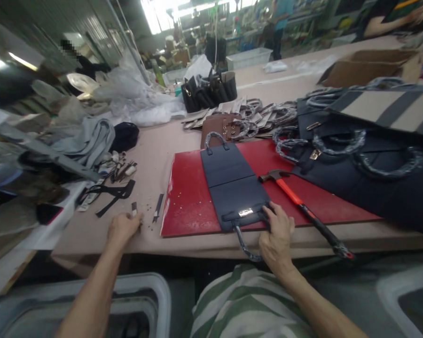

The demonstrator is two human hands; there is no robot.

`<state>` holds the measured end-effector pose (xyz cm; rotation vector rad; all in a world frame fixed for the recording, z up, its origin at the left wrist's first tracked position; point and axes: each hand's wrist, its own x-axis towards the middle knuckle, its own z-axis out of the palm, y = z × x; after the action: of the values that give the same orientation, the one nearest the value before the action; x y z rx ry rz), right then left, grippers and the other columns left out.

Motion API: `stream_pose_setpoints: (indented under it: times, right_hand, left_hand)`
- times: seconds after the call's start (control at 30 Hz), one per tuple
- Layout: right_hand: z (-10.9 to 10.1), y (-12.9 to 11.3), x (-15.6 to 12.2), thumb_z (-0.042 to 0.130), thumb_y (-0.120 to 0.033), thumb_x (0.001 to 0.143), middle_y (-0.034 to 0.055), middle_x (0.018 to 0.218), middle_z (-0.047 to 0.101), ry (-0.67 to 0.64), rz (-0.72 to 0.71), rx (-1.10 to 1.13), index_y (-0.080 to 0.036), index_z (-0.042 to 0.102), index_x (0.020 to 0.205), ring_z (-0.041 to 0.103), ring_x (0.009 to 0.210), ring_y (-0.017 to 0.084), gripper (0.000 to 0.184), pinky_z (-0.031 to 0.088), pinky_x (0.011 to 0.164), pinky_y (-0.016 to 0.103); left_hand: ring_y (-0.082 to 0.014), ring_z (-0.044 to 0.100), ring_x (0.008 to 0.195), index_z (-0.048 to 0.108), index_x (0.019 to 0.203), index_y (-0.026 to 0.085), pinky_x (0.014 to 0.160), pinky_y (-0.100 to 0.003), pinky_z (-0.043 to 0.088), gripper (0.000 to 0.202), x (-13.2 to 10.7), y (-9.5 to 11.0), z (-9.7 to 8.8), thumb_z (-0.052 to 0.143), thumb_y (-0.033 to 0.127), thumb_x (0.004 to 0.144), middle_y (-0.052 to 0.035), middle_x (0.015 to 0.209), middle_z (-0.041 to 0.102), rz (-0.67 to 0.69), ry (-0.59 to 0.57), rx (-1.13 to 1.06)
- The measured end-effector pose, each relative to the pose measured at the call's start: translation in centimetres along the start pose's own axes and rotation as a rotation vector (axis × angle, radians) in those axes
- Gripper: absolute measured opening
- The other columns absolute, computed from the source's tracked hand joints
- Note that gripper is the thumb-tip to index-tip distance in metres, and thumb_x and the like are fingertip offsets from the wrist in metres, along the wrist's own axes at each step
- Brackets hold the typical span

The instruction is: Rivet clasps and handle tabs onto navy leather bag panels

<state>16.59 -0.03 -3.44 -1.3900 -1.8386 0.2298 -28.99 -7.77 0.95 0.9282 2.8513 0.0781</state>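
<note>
A flat navy bag panel (pixel 232 180) lies on a red board, with a wrapped loop handle at each end and a shiny metal clasp (pixel 246 212) near me. My right hand (pixel 278 237) is closed on its near right edge, beside the clasp; the near handle (pixel 245 244) hangs over the table edge. My left hand (pixel 125 228) rests on the table left of the board, fingers curled together among tiny loose bits. What they pinch, if anything, is hidden. A small dark strip with a pale end (pixel 134 209) is right at those fingertips.
On the red board (pixel 186 202), a claw hammer (pixel 296 199) lies right of the panel, its handle overhanging the front edge. Navy bag pieces (pixel 356 164) pile up at right. A brown bag piece (pixel 215 129) lies behind. Black straps (pixel 114 193) and a dark strip (pixel 158 207) lie left.
</note>
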Motion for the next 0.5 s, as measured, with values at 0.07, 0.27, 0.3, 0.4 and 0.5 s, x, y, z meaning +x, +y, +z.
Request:
stream_pose_setpoints:
  times: [0.07, 0.27, 0.3, 0.4, 0.5]
  right_hand:
    - [-0.1, 0.0, 0.2, 0.041, -0.009, 0.072, 0.0168, 0.142, 0.049, -0.009, 0.005, 0.01, -0.022, 0.051, 0.131, 0.044, 0.135, 0.035, 0.062, 0.021, 0.11, 0.071]
    - [-2.5, -0.2, -0.5, 0.049, -0.02, 0.084, 0.0166, 0.138, 0.051, 0.004, 0.034, 0.171, -0.022, 0.056, 0.127, 0.046, 0.131, 0.035, 0.043, 0.035, 0.109, 0.063]
    - [-3.1, -0.4, -1.0, 0.05, -0.025, 0.086, 0.016, 0.137, 0.053, 0.01, 0.083, 0.213, -0.022, 0.057, 0.125, 0.047, 0.13, 0.034, 0.04, 0.036, 0.109, 0.061]
    - [-4.6, -1.1, -2.9, 0.057, -0.037, 0.088, 0.0124, 0.125, 0.062, -0.019, 0.4, 0.392, -0.022, 0.061, 0.12, 0.058, 0.118, 0.032, 0.036, 0.043, 0.106, 0.056]
    - [-5.0, -1.4, -4.4, 0.063, -0.043, 0.085, 0.0079, 0.104, 0.071, -0.07, 0.868, 0.762, -0.023, 0.066, 0.109, 0.068, 0.095, 0.028, 0.032, 0.056, 0.089, 0.049]
  left_hand:
    - [-0.0416, 0.065, 0.104, 0.069, 0.093, 0.013, 0.083, -0.045, 0.051, 0.047, 0.7, -0.1, -0.1, 0.059, 0.056, 0.077, -0.0219, 0.096, 0.072, 0.0, -0.005, -0.005]
    - [-0.0341, 0.066, 0.063, 0.059, 0.059, 0.017, 0.054, -0.038, 0.051, 0.02, 2.4, 0.8, -0.7, 0.075, 0.028, 0.062, -0.0085, 0.053, 0.061, -0.161, -0.194, -0.294]
    - [-0.0315, 0.063, 0.056, 0.057, 0.057, 0.016, 0.05, -0.037, 0.049, 0.019, 2.5, 0.8, -0.8, 0.075, 0.023, 0.061, -0.0072, 0.048, 0.058, -0.191, -0.216, -0.33]
    - [-0.0232, 0.057, 0.046, 0.055, 0.057, 0.015, 0.044, -0.031, 0.046, 0.018, 2.0, 0.8, -1.0, 0.073, 0.015, 0.063, -0.0024, 0.043, 0.053, -0.224, -0.24, -0.4]
    - [-0.0181, 0.059, 0.049, 0.056, 0.063, 0.014, 0.048, -0.028, 0.051, 0.014, 0.7, 0.7, -1.6, 0.069, 0.017, 0.068, -0.0004, 0.05, 0.057, -0.178, -0.247, -0.57]
